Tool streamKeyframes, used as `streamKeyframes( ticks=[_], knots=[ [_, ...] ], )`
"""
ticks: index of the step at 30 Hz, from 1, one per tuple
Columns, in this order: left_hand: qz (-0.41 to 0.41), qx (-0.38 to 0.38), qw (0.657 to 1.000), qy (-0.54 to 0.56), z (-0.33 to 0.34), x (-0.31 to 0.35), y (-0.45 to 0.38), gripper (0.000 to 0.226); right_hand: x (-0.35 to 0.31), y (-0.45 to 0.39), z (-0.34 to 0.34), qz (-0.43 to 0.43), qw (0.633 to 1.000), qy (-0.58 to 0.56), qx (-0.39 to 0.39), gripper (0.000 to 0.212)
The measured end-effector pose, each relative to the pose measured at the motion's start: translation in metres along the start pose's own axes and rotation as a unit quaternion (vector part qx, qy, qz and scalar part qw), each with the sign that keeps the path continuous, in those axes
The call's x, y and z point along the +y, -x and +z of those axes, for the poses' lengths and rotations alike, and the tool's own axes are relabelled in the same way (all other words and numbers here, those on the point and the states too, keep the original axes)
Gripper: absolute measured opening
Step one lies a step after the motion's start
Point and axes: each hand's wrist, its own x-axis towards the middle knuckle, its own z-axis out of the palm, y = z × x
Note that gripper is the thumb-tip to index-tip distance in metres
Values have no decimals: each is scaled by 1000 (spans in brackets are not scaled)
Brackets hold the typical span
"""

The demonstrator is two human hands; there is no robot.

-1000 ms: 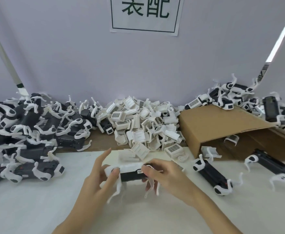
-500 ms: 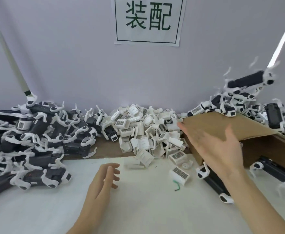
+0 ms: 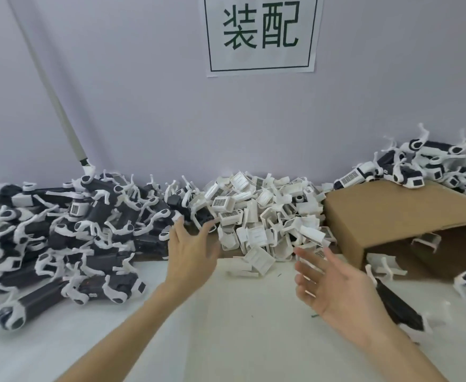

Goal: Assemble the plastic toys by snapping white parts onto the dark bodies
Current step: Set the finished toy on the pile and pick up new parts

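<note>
Over the white tabletop (image 3: 240,326) our left hand (image 3: 189,257) and right hand (image 3: 333,288) hover spread and empty. Next, we judge, comes fetching: a dark plastic toy body (image 3: 93,260) from the back-left heap, a white plastic clip (image 3: 259,260) from the mid-back pile.

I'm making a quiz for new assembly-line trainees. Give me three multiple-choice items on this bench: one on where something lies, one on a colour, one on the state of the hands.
1. Where does the heap of small white plastic clips lie?
A. inside the box
B. against the wall, left of the brown cardboard box
C. at the near table edge

2. What colour are the characters on the white paper sign?
A. red
B. blue
C. dark green

3. What are the left hand and right hand doing?
A. both open, holding nothing
B. both gripping a toy
C. one pinching a clip

Answers: B, the heap sits between the toy pile and the box; C, the strokes are dark green; A, all fingers are spread and empty.
</note>
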Motion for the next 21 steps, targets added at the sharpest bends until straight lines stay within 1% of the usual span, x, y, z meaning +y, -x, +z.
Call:
streamKeyframes(
  ticks=[2,4,5,7,8,9,12,14,16,19,21],
  knots=[
    [-19,39,998,-48,-12,-7,-48,55,5,0,3,15,1000,13,3,53],
    [-40,42,995,-81,-20,-20,-91,65,7,1,4,22,999,25,11,53],
    [-54,21,994,-97,-22,-26,-108,69,8,2,5,23,999,29,15,54],
    [-70,-47,989,-118,-21,-37,-131,72,9,5,7,25,999,32,23,54],
    [-68,-75,987,-125,-19,-42,-137,69,9,5,8,26,999,34,25,54],
    [-58,-86,986,-131,-15,-44,-140,65,9,6,9,24,999,35,29,54],
    [-17,-55,984,-167,-7,-43,-132,48,11,7,10,21,999,37,31,48],
    [23,-39,985,-168,-4,-39,-117,39,13,7,8,19,999,37,31,46],
    [64,12,990,-123,-7,-35,-99,32,14,7,7,19,999,34,34,46],
    [121,96,988,5,-24,-21,-66,21,15,4,6,21,999,21,39,42],
    [143,109,978,103,-37,-6,-40,17,15,3,8,24,999,15,42,40]
  ],
)
